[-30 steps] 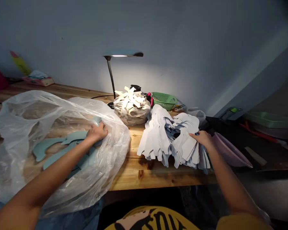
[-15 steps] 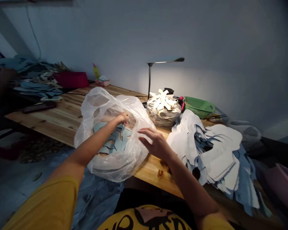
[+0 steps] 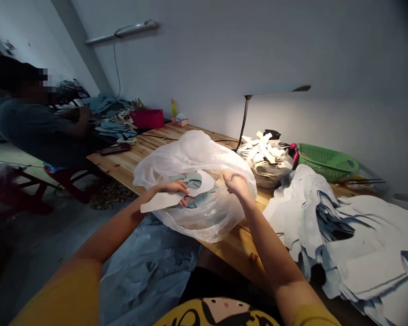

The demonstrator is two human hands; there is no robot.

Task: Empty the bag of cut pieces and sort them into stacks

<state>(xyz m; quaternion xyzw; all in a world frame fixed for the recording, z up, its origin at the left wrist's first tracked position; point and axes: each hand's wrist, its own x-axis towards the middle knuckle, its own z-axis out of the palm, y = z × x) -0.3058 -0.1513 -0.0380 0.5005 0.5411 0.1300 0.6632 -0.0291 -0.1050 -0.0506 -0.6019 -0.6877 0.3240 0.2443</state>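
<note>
A translucent white plastic bag (image 3: 199, 149) stands with its mouth spread toward me. My left hand (image 3: 177, 188), at the near left part of the mouth, is closed on a flat white curved cut-out piece (image 3: 159, 202) with a hooked end. Light blue cut pieces (image 3: 204, 199) lie inside the bag, partly hidden by that piece. On the bag's right side, my right hand (image 3: 237, 184) is closed on the plastic, its thumb toward the opening.
A large pile of white and blue cut pieces (image 3: 353, 240) lies at right. Behind stand a lamp (image 3: 245, 117), a filled clear bag of strips (image 3: 268, 167) and a green basket (image 3: 326, 158). A phone (image 3: 115, 149) lies on the wooden table (image 3: 112, 167). Another person (image 3: 37, 122) sits left.
My left hand has come up out of the bag with the white cut-out piece. My right hand has gone from open beside the bag to gripping its side. The view has swung left.
</note>
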